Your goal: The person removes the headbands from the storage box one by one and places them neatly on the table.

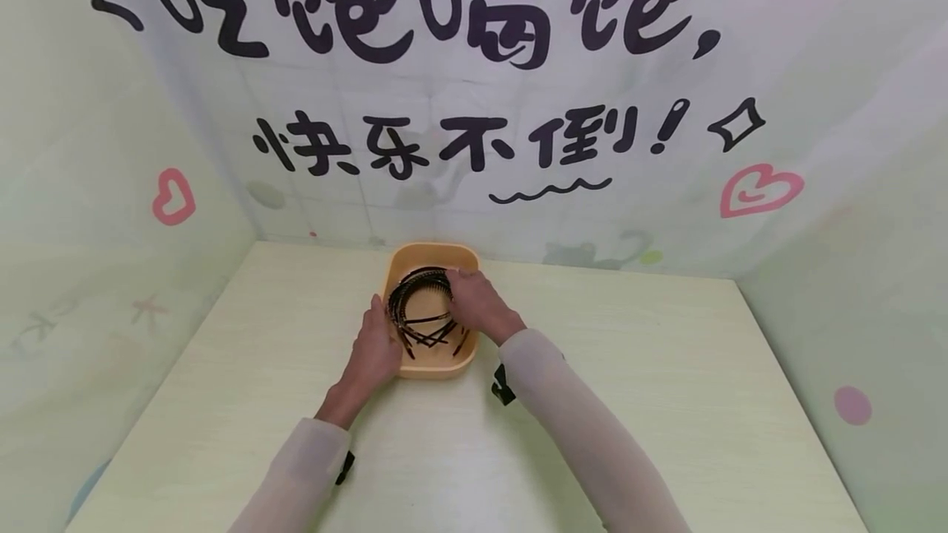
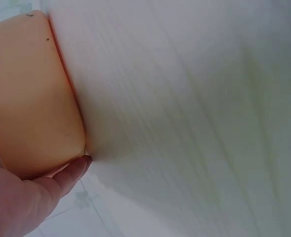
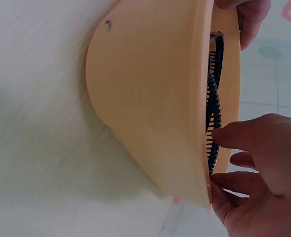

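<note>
Orange basket (image 1: 433, 373) (headbands (image 1: 399, 299) inside) runs lengthwise toward the wall (image 1: 444, 224).

Seen from the head and from both wrists.
Facing forward and down from the head, standing well back, taking in worktop (image 1: 629, 377), lettered backdrop (image 1: 415, 89) and whole tub (image 1: 437, 373). From the left wrist, close and rolled sideways, aimed at the tub's outer wall, cropped at left. From the right wrist, also close and sideways, sharing the dark bands (image 3: 215, 106) inside with the head view.
</note>
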Available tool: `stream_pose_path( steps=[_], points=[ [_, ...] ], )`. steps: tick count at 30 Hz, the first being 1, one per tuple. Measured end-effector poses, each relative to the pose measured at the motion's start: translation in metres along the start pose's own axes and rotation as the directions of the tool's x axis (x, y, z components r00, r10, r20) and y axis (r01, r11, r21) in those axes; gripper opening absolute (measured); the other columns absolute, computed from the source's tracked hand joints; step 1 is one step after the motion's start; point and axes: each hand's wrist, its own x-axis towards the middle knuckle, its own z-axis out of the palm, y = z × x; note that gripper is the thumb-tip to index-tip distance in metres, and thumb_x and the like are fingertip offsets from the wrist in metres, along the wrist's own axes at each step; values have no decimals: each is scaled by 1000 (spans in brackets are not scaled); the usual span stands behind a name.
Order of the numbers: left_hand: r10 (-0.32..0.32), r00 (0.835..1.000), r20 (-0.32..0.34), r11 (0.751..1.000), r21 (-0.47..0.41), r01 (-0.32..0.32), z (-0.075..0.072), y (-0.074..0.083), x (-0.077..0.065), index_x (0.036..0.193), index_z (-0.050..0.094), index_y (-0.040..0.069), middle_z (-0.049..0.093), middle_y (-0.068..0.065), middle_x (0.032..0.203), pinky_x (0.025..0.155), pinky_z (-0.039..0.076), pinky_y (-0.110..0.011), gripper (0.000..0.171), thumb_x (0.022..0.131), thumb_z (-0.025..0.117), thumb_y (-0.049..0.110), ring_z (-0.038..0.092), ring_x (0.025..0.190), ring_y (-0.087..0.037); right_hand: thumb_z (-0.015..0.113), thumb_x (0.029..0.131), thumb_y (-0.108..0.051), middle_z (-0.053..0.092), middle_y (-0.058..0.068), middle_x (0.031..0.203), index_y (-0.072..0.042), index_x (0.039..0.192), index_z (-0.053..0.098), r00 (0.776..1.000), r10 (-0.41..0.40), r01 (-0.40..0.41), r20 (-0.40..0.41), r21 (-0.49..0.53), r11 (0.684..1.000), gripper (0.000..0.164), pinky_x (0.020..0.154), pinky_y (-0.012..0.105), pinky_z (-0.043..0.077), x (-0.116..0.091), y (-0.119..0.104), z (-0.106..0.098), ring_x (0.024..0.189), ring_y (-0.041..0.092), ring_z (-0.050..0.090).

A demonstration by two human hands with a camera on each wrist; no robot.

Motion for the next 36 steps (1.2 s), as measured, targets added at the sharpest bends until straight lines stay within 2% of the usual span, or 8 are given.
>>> stream_pose_path(
  steps=[4,8,13,17,24,28,33,36],
  points=[
    [-30,1000,-3,1000,-7,30,0,1,0,155,-4,-8,24,-39,150,97,45,-60,71,97,35,1,44,127,-52,54,99,-9,61,15,133,-3,141,48,1000,-4,7,-26,132,991,44,94,40,52,1,2,-1,113,30,62],
    [-57,998,5,998,-13,57,-1,2,0,155,-4,-8,21,-37,153,97,45,-59,81,89,44,-4,45,127,-51,55,98,-5,62,16,131,-2,140,50,1000,12,-5,-27,236,972,43,89,38,54,1,4,-2,109,28,63],
    [-62,998,5,998,3,62,-2,4,0,154,-4,-9,21,-37,153,95,46,-59,80,90,44,-3,47,124,-52,57,96,-3,64,13,130,-3,133,59,998,24,-8,-54,271,962,37,96,38,52,-1,4,-3,118,27,61],
    [-67,998,-6,998,8,67,-2,5,0,154,-3,-9,23,-37,152,92,47,-57,80,89,43,-4,51,119,-49,59,93,2,64,12,130,-3,131,62,997,15,13,-80,340,940,39,98,39,51,-3,4,-4,121,28,60],
    [-68,998,5,998,1,68,-2,5,-2,154,-3,-9,22,-37,153,94,46,-58,78,90,42,-4,49,122,-50,64,91,0,70,12,116,-3,123,67,989,118,-71,-93,402,913,32,91,37,54,-9,4,-2,109,25,64],
    [-60,998,3,998,0,60,-1,4,-2,154,-2,-10,22,-37,152,97,44,-59,78,90,42,-4,46,126,-51,65,91,-2,71,11,112,-3,118,71,981,147,-78,-130,432,898,27,86,38,56,-11,4,-5,105,25,67],
    [-62,998,1,998,9,62,-1,4,-2,154,-2,-9,24,-37,152,98,44,-59,77,92,41,-2,45,127,-51,66,90,-4,73,10,108,-3,113,73,967,205,-95,-154,528,844,24,80,37,57,-13,7,-10,100,26,68],
    [-66,998,-7,998,12,67,0,4,-2,155,-1,-8,25,-36,152,99,44,-60,76,93,42,0,44,128,-51,65,90,-4,74,11,105,-3,111,73,953,255,-113,-163,591,799,23,72,33,57,-13,12,-9,91,25,70]
  ],
)
